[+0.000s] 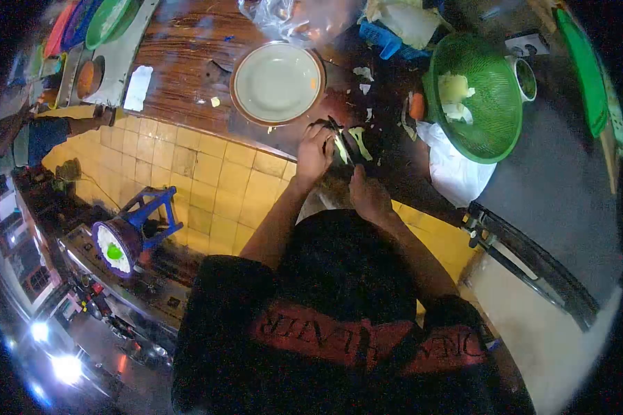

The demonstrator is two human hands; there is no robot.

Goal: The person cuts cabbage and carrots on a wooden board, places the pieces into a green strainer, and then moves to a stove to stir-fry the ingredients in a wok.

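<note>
My right hand (369, 197) is closed around the handle of a dark-bladed knife (351, 146), just above the wooden table near its front edge. The fingers of my left hand (314, 153) are curled down on a pale green vegetable piece (340, 149), close beside the blade. Another pale green vegetable strip (362, 144) lies on the knife's right side. Beyond my left hand stands a cream plate (239, 86) with a brown rim. Small pale scraps are scattered on the tabletop around it.
A green basket (500, 124) with pale chunks stands right, by a carrot (417, 106) and white plastic bag (457, 169). A clear plastic bag (280, 19) lies behind the plate. At left are yellow floor tiles (214, 169), a blue stool (160, 211) and another person's arm (86, 126).
</note>
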